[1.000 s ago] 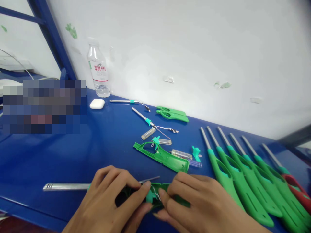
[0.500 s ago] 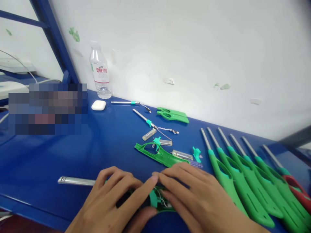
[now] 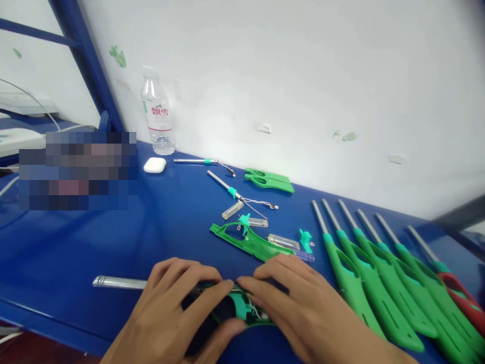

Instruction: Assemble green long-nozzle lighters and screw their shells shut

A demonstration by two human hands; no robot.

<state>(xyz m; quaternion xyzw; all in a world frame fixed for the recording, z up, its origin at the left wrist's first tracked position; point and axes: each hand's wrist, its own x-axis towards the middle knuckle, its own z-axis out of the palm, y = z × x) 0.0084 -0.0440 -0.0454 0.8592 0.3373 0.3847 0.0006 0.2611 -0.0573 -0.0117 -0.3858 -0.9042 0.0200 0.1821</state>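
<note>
Here, at the bottom centre of the frame, an opened green lighter [image 3: 250, 319] sits beneath and between the hands; the left hand [image 3: 178, 306] grips its tube end, the right hand [image 3: 303, 303] its rear. The metal tube [image 3: 119, 282] juts out lower left; white wires [image 3: 254, 308] show in the gap.

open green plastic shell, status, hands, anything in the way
Left hand, right hand on open green plastic shell. Thin white wires exposed. Green plastic half-shell beyond, likely not blocking.
</note>
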